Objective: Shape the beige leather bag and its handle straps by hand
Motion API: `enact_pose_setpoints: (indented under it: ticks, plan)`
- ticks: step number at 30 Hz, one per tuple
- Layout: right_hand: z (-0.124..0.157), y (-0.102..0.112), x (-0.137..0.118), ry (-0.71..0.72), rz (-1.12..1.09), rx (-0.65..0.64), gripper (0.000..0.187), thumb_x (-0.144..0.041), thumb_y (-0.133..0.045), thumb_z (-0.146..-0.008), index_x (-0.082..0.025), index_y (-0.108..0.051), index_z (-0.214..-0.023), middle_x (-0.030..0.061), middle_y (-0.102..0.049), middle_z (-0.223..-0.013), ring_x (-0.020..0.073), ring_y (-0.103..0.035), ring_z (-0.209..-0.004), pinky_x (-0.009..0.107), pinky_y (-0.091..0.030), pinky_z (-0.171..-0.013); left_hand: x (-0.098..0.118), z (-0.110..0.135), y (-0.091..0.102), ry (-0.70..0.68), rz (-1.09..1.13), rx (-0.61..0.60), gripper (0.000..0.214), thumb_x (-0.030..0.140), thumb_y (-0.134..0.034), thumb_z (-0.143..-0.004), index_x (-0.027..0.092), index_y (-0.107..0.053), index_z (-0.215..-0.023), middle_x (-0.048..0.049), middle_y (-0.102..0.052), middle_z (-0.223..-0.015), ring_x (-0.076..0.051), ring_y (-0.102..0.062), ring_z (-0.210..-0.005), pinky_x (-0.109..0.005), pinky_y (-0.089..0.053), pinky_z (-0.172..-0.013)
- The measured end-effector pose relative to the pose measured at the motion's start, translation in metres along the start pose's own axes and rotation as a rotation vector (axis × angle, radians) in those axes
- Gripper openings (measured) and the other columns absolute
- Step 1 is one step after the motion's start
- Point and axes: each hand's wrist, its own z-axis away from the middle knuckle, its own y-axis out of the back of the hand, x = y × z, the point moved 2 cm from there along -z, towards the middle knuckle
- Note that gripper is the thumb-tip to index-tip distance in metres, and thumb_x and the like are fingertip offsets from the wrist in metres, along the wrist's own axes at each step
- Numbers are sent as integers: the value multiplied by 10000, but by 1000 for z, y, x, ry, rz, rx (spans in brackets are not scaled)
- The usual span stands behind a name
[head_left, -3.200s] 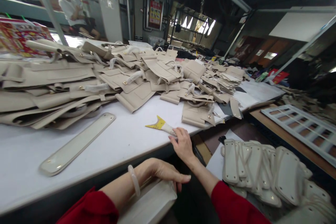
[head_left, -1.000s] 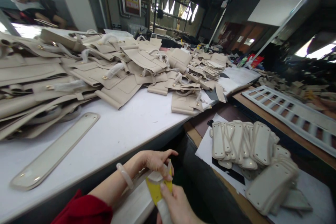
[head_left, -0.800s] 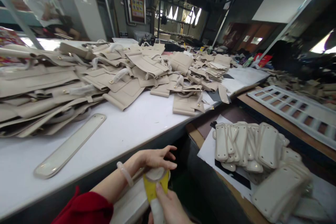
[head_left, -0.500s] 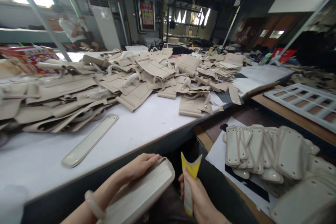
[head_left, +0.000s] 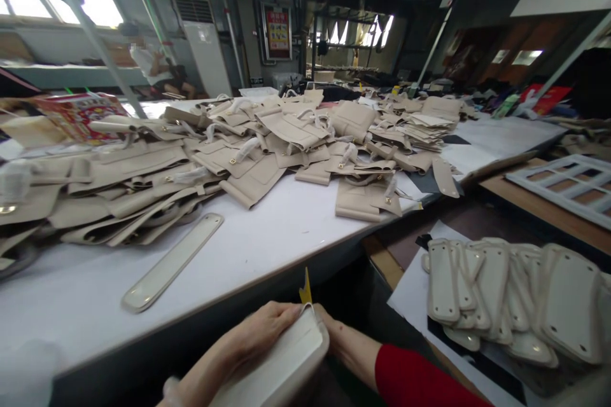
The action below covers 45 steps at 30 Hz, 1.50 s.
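My left hand (head_left: pixel 267 331) lies at the bottom middle, fingers curled over the upper end of a cream padded panel (head_left: pixel 286 365) that is held tilted below the table edge. My right hand (head_left: pixel 335 334), in a red sleeve, reaches in behind that panel from the right, and its fingers are hidden by it. The yellow tip of a flat spatula (head_left: pixel 305 292) sticks up just above the panel's end, rising from where the right hand is hidden.
A long cream strip (head_left: pixel 172 264) lies on the white table (head_left: pixel 286 229). Behind it spreads a heap of beige bag pieces (head_left: pixel 214 152). Several cream oblong panels (head_left: pixel 501 292) are stacked at the lower right, near a white grid frame (head_left: pixel 573 184). A person (head_left: pixel 153 67) sits far back left.
The right hand moved from beside the panel to behind it, so only the spatula's yellow tip shows. The left hand slid up to the panel's end. The view shifted slightly right.
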Motion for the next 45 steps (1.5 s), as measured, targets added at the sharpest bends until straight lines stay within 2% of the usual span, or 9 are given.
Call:
enact_pose_setpoints:
  ticks: [13,19,21,24,27,33,37,40,45]
  plan:
    - [-18,7,12,-149,100,72,310,-419,-540,-964,-137,-607,-856,-41,-580,-679,78,-519,-514,225,-464,-521,-12,-9,2,29,-100,-28,586,647,-369,-909,200,-718,-1056,-31,-697,-979,-234,-582,-949,-303,-449,-838]
    - [9,84,-29,5,341,77,330,-476,-585,-902,-146,-569,-898,-89,-503,-499,62,-402,-338,180,-307,-376,-9,-6,10,32,-125,31,510,640,-481,-863,220,-743,-988,-9,-708,-963,-230,-587,-927,-288,-430,-855]
    - [24,111,-49,-19,408,-5,475,-616,-494,-892,-152,-565,-822,-58,-502,-443,93,-422,-293,186,-293,-330,-8,-5,12,44,-126,30,514,641,-482,-863,215,-752,-966,-8,-713,-933,-231,-598,-895,-285,-440,-815]
    - [44,122,-70,-164,615,-372,604,-717,-442,-851,-150,-575,-693,30,-567,-465,152,-529,-341,217,-368,-341,-6,-3,14,67,-132,29,520,630,-476,-869,206,-760,-970,-13,-721,-922,-233,-613,-864,-290,-449,-765]
    - [47,107,-86,60,1059,-492,472,-611,-536,-849,-158,-614,-738,7,-611,-574,120,-544,-442,194,-350,-408,-3,-4,16,76,-141,41,486,596,-537,-847,203,-755,-1031,-28,-726,-993,-246,-621,-910,-291,-449,-770]
    - [26,78,-118,615,1447,-78,503,-488,-360,-979,-172,-587,-661,47,-632,-649,150,-538,-619,282,-253,-564,-1,-6,17,105,-100,114,819,536,-622,-791,195,-365,-1490,-59,-727,-995,-215,-643,-817,-256,-462,-660]
    - [17,62,-130,845,1640,-148,519,-516,-370,-976,-177,-624,-678,87,-700,-708,190,-605,-663,319,-220,-588,-1,-3,16,115,-128,192,951,530,-655,-765,202,-210,-1538,-51,-720,-921,-218,-634,-802,-247,-451,-634]
    - [13,50,-134,947,1738,-240,536,-523,-373,-976,-180,-640,-663,77,-718,-702,178,-632,-638,317,-203,-571,2,0,16,104,-152,225,905,514,-662,-767,255,-248,-1528,-38,-716,-906,-212,-623,-774,-239,-429,-612]
    - [13,43,-136,1019,1828,-266,549,-509,-326,-998,-188,-652,-695,54,-731,-707,164,-663,-635,298,-201,-545,10,3,16,-48,-225,202,536,435,-639,-800,340,-583,-1325,25,-705,-910,-178,-598,-768,-219,-418,-653]
